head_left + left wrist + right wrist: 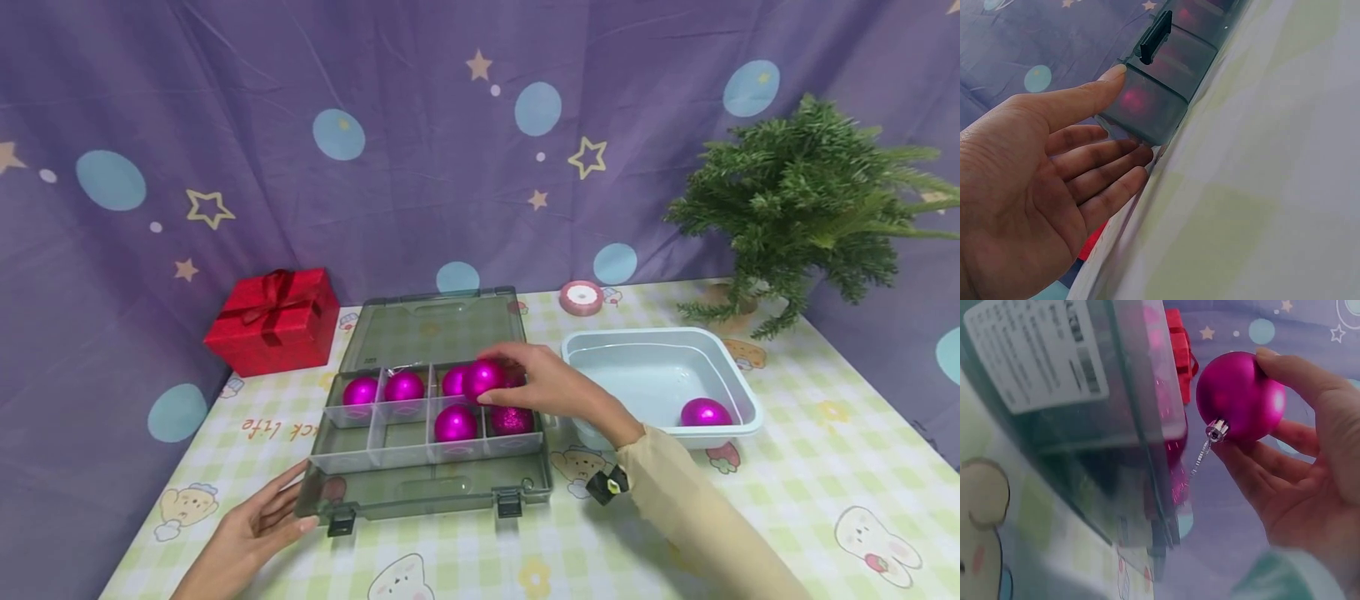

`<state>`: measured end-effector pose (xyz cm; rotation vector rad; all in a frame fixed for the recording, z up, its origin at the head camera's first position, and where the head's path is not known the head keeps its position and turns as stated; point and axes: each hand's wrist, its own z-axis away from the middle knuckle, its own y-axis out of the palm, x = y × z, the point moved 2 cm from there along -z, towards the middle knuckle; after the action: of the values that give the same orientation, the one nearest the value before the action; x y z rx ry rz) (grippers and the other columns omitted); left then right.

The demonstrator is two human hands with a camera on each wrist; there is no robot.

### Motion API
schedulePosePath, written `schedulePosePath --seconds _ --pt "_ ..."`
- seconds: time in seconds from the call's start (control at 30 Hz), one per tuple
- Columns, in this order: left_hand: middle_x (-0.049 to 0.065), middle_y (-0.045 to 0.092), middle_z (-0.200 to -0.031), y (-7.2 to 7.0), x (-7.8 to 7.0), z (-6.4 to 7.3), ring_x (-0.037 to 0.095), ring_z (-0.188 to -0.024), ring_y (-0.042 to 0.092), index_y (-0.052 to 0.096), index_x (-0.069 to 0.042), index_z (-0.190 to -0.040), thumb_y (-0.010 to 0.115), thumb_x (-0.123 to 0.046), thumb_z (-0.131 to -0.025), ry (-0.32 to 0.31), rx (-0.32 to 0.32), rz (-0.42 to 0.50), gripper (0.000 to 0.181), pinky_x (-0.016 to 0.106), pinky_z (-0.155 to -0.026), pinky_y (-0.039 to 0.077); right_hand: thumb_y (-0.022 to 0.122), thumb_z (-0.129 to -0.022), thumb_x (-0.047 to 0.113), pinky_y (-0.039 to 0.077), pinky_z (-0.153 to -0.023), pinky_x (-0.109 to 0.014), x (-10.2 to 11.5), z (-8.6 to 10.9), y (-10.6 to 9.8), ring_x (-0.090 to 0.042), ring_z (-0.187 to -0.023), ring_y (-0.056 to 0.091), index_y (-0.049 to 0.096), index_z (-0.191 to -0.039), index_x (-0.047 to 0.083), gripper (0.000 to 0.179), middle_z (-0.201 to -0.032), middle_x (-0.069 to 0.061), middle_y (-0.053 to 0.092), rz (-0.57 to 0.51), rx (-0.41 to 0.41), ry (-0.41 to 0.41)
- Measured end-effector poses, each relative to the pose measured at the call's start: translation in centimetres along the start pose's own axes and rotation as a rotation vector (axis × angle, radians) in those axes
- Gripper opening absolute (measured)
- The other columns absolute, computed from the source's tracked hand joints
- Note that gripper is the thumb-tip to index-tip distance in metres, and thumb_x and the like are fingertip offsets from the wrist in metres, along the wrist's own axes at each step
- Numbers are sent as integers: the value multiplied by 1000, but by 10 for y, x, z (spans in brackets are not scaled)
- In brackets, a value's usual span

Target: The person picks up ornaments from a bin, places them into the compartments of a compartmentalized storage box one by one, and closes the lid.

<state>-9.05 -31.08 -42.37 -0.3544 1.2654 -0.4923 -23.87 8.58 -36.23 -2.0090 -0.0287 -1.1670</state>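
My right hand [551,383] holds a shiny magenta Christmas ball [482,380] above the divided storage box [423,496]. The right wrist view shows thumb and fingers around this ball [1238,400], its silver cap and a dangling string facing the camera. The box lies with its grey see-through lid [435,333] laid back. Several magenta balls sit in its compartments, among them a glittery one [512,420] at the right; my right hand partly hides the back right compartment. At the box's front left corner my left hand [255,533] rests with extended fingers, thumb touching the front side.
A pale blue basin [652,335] stands to the right of the box, one magenta ball [705,412] inside. Behind it stands a small artificial Christmas tree [802,192]. A ribbon roll [581,297] lies at the back. The red gift box [273,325] is at the back left.
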Motion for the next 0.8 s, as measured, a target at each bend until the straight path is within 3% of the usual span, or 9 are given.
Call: schedulePosePath --seconds 0.23,0.53,0.8 --pt "31 40 -155 1 1 0 45 -142 42 28 -4 -163 74 -29 -99 -1 1 3 84 22 -97 51 82 -92 28 58 -88 -28 6 -14 16 -17 -106 67 63 -137 3 55 -123 -7 69 10 41 -29" --pt "31 39 -156 1 1 -2 46 -141 43 28 -5 -164 75 -34 -98 -34 -6 -22 86 40 -104 52 80 -94 28 58 -86 -26 20 -29 30 -16 -105 67 63 -137 4 52 -123 -8 69 35 75 -65" --pt "31 41 -155 0 1 0 46 -140 45 30 -6 -163 75 -31 -98 -6 -6 -19 83 31 -98 55 78 -96 33 56 -87 -26 26 -34 37 -15 -106 66 61 -139 4 54 -124 -7 69 94 115 -61"
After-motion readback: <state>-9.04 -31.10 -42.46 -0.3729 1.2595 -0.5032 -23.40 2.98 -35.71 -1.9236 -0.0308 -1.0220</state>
